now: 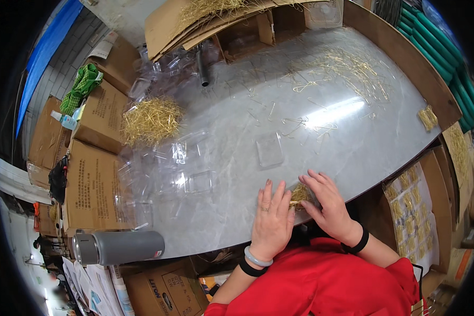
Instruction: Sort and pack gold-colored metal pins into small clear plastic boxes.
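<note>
Near the front edge of the table, a small bundle of thin gold wire pieces [299, 196] lies between my two hands. My left hand [273, 221] rests along its left side, fingers stretched forward and the thumb side against the bundle. Curved round the right side, my right hand [329, 205] has its thumb and fingers on the bundle; part of it is hidden beneath them. Just beyond my fingertips sits a clear plastic case [269, 151]. Loose gold wire pieces [353, 71] are scattered over the far right of the grey table [226, 126].
A heap of gold wire [151, 121] and several clear plastic cases [181, 163] lie on the left. A grey bottle [118, 247] stands out at the front left. Another gold bundle [427, 118] sits at the right edge, above a carton of packed bundles [413, 216]. Cardboard boxes [95, 189] border the left.
</note>
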A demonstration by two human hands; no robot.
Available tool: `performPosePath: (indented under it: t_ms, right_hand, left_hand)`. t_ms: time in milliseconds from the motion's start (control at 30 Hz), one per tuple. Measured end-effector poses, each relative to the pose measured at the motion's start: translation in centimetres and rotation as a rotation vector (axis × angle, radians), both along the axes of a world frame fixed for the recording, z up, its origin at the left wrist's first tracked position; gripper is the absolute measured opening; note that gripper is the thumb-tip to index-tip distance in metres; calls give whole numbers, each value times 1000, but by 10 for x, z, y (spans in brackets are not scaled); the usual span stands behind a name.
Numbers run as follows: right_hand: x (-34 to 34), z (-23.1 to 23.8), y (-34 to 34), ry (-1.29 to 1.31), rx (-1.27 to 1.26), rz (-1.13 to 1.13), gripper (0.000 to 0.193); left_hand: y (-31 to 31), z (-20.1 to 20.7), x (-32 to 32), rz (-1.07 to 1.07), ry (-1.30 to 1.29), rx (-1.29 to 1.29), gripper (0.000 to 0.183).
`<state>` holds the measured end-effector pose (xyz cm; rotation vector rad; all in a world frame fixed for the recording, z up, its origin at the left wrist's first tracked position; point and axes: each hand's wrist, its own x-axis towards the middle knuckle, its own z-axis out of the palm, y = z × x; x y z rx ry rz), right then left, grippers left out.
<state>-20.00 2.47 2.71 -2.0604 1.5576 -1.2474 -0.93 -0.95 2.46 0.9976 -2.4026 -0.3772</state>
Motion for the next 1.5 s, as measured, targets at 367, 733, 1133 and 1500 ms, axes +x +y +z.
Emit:
performPosePath:
  t_ms: [367, 733, 1133, 1500]
  right_hand:
    - [5, 3, 25, 323, 37, 11, 69]
    - [5, 10, 4, 488, -5, 99, 86]
    - [19, -3, 6, 390, -49, -2, 71]
    - [20, -2, -3, 403, -14, 6, 57]
  left_hand:
    - [3, -2, -5, 30, -6, -23, 41]
    - [0, 6, 11, -81, 247, 219, 84]
    - [3, -4, 8, -65, 43, 29, 83]
    - [2, -3, 12, -48, 82, 136, 87]
